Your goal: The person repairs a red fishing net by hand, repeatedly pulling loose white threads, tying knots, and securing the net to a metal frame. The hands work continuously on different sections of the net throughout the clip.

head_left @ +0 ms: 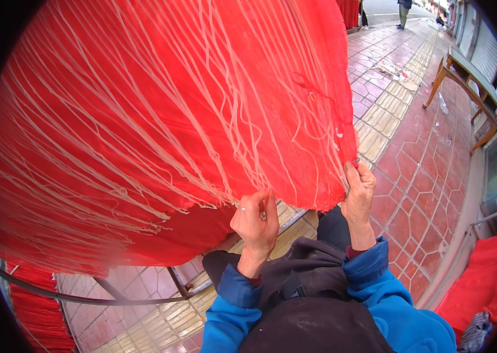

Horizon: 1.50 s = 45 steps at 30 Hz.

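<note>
left hand (255, 226): raised from a bent wrist in front of the body, back of the hand toward the viewer; fingers curled inward, thumb drawn in close to the forefinger at the lower ends of the pale threads (240, 154); whether a thread lies between the tips cannot be told; a ring sits on one finger.

right hand (359, 197): upright, forearm rising from the lower edge, set slightly higher than the left; thumb and forefinger pinch the red cloth (160, 106) at its right-hand edge, remaining fingers folded behind.

red cloth: spread across the upper left and centre, its lower edge between and above the hands; the pale threads run down over it in long, loose lines, several gathered into bunches.

both forearms: clad in blue sleeves (231, 315), cuffs turned back, hands apart; below the cloth, a curved metal bar (137, 302); at the right, a wooden table (469, 73) on the tiled pavement (416, 200).
</note>
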{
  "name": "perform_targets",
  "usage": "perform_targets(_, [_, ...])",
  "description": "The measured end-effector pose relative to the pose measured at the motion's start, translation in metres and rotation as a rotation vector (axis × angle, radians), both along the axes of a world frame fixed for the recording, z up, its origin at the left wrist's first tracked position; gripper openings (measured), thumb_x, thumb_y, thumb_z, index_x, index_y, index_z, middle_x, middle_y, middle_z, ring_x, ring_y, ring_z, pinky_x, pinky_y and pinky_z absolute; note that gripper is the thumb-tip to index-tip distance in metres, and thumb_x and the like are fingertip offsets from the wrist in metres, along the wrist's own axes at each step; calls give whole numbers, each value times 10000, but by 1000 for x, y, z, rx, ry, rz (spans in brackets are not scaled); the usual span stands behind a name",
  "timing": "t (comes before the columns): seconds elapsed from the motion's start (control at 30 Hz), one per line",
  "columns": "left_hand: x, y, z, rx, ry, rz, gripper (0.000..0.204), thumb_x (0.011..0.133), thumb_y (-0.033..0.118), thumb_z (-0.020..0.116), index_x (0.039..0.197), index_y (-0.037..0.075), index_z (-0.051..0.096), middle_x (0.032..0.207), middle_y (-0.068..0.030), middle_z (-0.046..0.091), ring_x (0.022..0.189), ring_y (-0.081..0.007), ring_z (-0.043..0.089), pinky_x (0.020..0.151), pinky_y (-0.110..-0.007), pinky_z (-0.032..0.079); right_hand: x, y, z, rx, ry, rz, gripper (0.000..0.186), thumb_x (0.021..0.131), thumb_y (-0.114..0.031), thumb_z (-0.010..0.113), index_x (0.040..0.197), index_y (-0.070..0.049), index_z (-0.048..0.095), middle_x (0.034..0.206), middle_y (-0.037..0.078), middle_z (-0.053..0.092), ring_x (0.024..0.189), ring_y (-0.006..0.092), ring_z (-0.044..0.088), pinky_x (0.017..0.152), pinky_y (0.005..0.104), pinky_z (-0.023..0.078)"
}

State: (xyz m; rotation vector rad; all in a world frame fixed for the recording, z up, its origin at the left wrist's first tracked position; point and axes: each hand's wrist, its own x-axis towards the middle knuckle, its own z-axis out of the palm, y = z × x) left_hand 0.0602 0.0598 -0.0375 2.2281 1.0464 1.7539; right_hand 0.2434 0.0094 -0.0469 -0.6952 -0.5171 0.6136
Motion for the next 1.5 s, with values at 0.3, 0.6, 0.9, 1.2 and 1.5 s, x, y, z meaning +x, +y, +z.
perform_targets(0.3, [5,8,3,53,97,87,197,734,6,722,885,60,606,629,-63,496,491,-211,498,448,-312,372,-1,0,0,-21,-7,-17,90,907,-50,583,915,12,647,874,31,664,747,56,581,687,209,462])
perform_targets(0.6, [4,12,2,17,97,88,195,700,-27,704,837,54,591,615,-56,496,494,-201,513,443,-304,380,1,2,0,-35,-3,-39,82,905,-47,586,900,9,645,848,24,654,748,53,573,684,211,459])
perform_targets(0.9, [-26,-31,-8,5,122,-55,208,672,-85,695,777,45,571,591,-28,458,446,-113,426,417,-244,322,3,5,-5,-38,-17,-43,81,904,-52,590,861,-9,643,814,-3,639,703,43,548,656,201,442])
perform_targets(1.2, [-36,-60,-14,-45,162,-178,231,633,-56,715,790,46,579,644,-75,551,544,-238,569,502,-313,453,0,1,0,-47,-1,-42,84,907,-48,582,860,-12,642,825,4,648,707,43,560,642,200,446])
perform_targets(1.5, [-8,-42,-29,4,224,-200,199,681,-38,707,795,56,573,623,-60,517,504,-204,526,463,-300,398,0,0,-2,-10,-23,-28,73,901,-43,587,866,-17,646,843,4,651,735,46,560,677,210,448])
